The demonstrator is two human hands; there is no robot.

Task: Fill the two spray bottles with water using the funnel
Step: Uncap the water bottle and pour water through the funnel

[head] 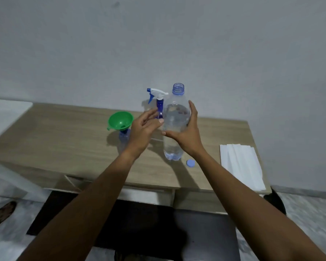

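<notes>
Desk [64,140] is light wood-grain laminate w/ a plain grey wall behind it. Middle of the desk: a big clear plastic water bottle [174,127], upright, cap off, bluish threaded neck, ribbed lower half, water up to about the shoulder. No label or writing readable on it. Right hand [186,134] is wrapped round its middle from the 3 o'clock side, thumb across the front, fingers behind, so a proper grip on it.

Left hand [145,129] sits just at 9 o'clock of the bottle, fingers loosely curled, thumb tip at the bottle's wall; can't tell if it's pinching anything.

Behind the left hand, approx 11 o'clock of the water bottle, a spray bottle [159,108] stands w/ its white trigger head and blue nozzle on. Body is blue see-through plastic, mostly hidden by the fingers.

Further out at 9 o'clock: green plastic funnel [120,120], glossy, small tab on the rim, sitting in the neck of the 2nd spray bottle [124,137], clear-blue, head off. The left wrist overlaps its right edge.

Round blue cap [190,163] lies flat at 5 o'clock of the water bottle, just beside the base. White folded paper towels [241,164] at the desk's right end, well apart. Dark chair seat [196,232] below the front edge.
</notes>
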